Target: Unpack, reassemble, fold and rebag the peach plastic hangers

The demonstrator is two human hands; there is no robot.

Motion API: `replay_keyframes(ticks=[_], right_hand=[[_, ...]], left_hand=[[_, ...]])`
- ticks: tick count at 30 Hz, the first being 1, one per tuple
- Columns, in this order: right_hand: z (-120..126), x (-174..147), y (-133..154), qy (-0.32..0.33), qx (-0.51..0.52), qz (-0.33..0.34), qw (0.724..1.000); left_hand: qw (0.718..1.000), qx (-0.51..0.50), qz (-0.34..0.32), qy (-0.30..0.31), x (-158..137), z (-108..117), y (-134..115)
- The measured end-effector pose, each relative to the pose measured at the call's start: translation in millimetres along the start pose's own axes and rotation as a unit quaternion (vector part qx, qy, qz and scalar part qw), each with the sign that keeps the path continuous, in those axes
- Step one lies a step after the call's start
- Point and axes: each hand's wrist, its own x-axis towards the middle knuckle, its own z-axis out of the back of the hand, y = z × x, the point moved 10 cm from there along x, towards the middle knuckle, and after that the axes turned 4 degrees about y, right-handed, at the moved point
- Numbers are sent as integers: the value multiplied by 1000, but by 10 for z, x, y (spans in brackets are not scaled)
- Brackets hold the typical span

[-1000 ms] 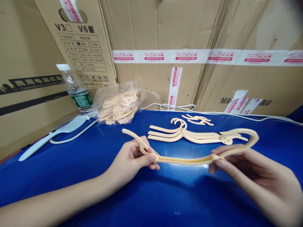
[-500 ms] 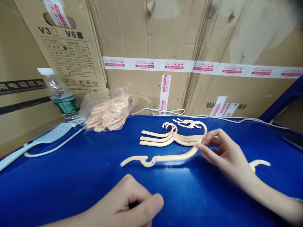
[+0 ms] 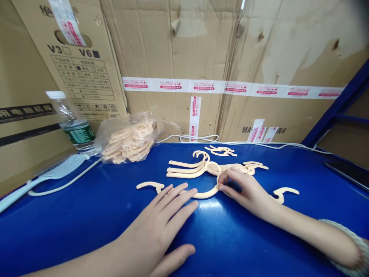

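A cream plastic folding hanger point(image 3: 206, 194) lies low over the blue table, its hooked end upright. My right hand point(image 3: 249, 190) pinches it by the base of the hook between thumb and fingers. Spread flat, my left hand point(image 3: 161, 221) reaches over the hanger's left arm with its fingertips and hides part of it. Whether those fingers press on it, I cannot tell. Another curved cream end piece point(image 3: 285, 191) shows beyond my right wrist; its link to the held hanger is hidden. Just behind, several cream hangers point(image 3: 184, 172) lie nested together, partly covered by my right hand.
Small cream hook pieces point(image 3: 221, 150) lie farther back. At the left are a clear bag of cream parts point(image 3: 129, 140), a water bottle point(image 3: 76, 130) and a pale blue hairbrush point(image 3: 62, 167). A white cable point(image 3: 259, 143) runs along cardboard boxes point(image 3: 173, 50). A dark flat object point(image 3: 346, 177) is at right.
My left hand has opened from a loose fist and moved forward over the hanger's arm. My right hand has brought the hanger left and slightly lower. The view has shifted a little.
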Motion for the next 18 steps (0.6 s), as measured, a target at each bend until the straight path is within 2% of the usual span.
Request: replay_keyframes(ticks=[4,7,11,15,17,18], right_hand=[[-25,-74,21,9,-136,13,991],[-132,-95,-80,63,-229,-18,971],[-276,-58,-256,156,-237,-63,957],[-276,109,-408,152,-235,-85,956],[-275,218,-498,142,-239,-87,957],[-273,272,-535,139,-243,-86,956]], left_hand=[[999,40,24,18,14,-77,93],[996,62,43,37,41,-84,152],[993,50,69,77,80,-127,263],[992,38,64,99,203,-118,432],[988,24,51,147,283,-171,519],[987,24,56,149,327,-155,574]])
